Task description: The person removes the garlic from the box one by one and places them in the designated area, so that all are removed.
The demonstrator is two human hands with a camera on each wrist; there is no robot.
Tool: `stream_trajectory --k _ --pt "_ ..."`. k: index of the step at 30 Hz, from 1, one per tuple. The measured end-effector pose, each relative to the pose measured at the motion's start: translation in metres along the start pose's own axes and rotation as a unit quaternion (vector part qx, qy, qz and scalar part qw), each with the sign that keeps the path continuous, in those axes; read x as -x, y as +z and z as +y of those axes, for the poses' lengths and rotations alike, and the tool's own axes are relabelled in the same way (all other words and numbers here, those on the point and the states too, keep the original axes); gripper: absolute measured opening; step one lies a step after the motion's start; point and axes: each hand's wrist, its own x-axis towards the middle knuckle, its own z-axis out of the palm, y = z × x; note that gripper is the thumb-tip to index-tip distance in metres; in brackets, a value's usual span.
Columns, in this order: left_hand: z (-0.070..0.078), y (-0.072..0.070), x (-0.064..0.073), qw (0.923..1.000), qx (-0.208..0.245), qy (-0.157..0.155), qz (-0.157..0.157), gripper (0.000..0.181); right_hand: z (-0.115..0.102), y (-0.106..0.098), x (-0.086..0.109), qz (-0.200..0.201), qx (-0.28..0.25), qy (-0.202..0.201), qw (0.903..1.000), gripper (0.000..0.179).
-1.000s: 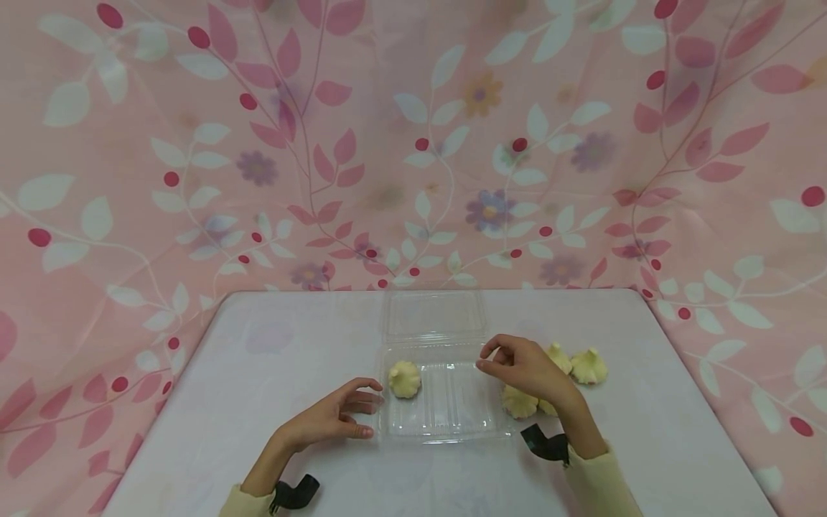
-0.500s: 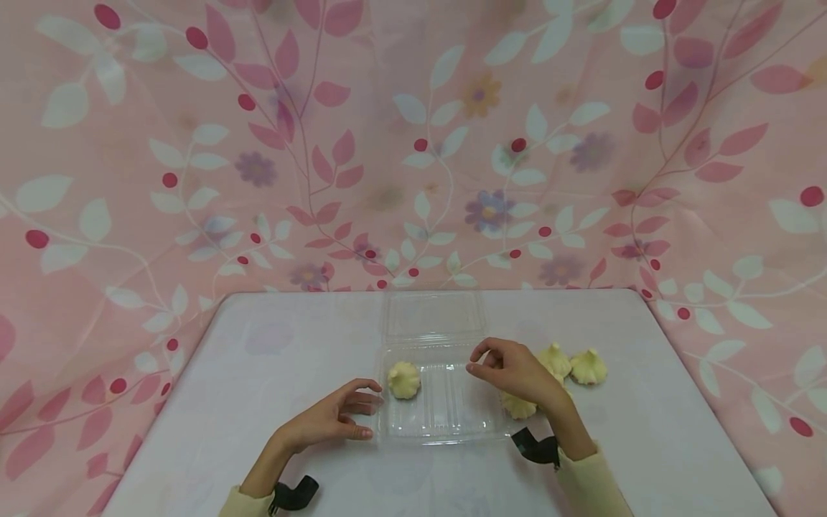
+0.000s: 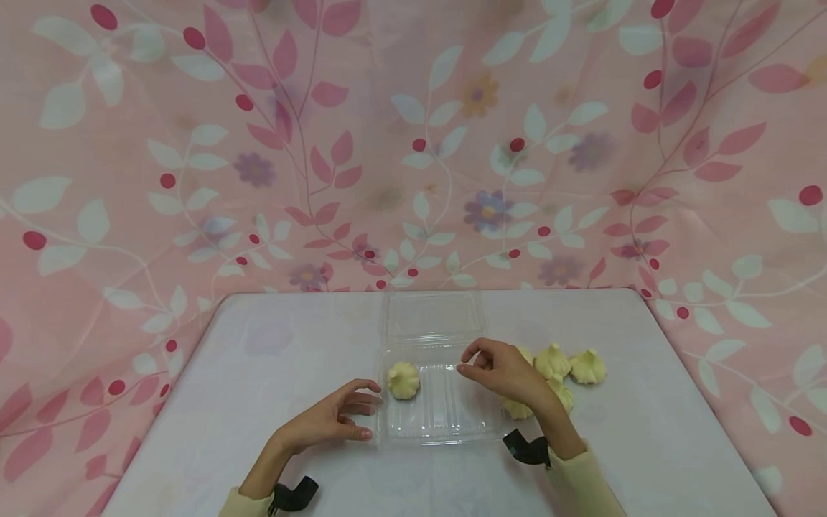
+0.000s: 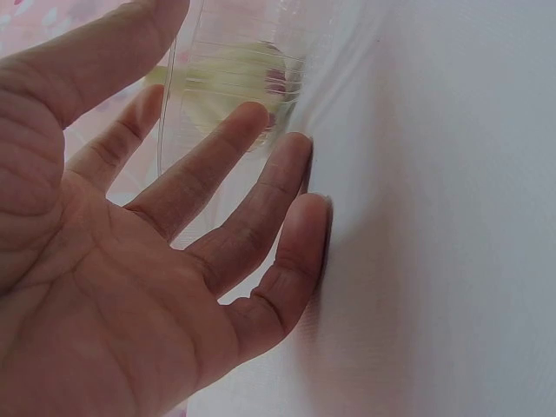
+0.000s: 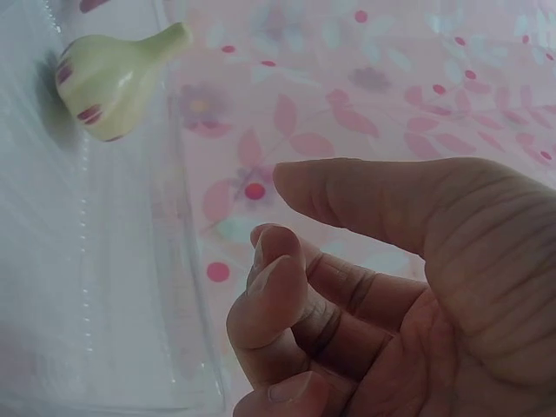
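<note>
One pale-yellow garlic bulb (image 3: 403, 380) with a stubby stem sits at the left end of a clear plastic clamshell box (image 3: 446, 413). Purple marks show near the base of this garlic bulb (image 5: 117, 82) in the right wrist view. My left hand (image 3: 332, 416) is beside the box's left wall, fingers spread and nothing in them; in its wrist view the garlic bulb (image 4: 230, 87) appears through the plastic. Over the right part of the box hovers my right hand (image 3: 507, 373). Its fingers are loosely bent, and the thumb stands apart from them with nothing between.
Several more garlic bulbs (image 3: 588, 368) lie grouped on the white table (image 3: 278, 345) right of the box, partly behind my right hand. The box's lid (image 3: 434, 314) is folded back towards the far edge. A pink floral curtain (image 3: 362, 143) hangs behind.
My right hand has moved left, away from the grouped garlic bulbs and further over the box, uncovering more of them. My left hand has stayed in place.
</note>
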Motion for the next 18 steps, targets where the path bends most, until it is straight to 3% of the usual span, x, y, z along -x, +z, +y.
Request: stream_trajectory --k 18 --pt "0.001 0.000 0.000 1.0000 0.002 0.001 0.000 0.066 -0.007 0.020 -0.006 0.024 0.004 0.008 0.9997 0.016"
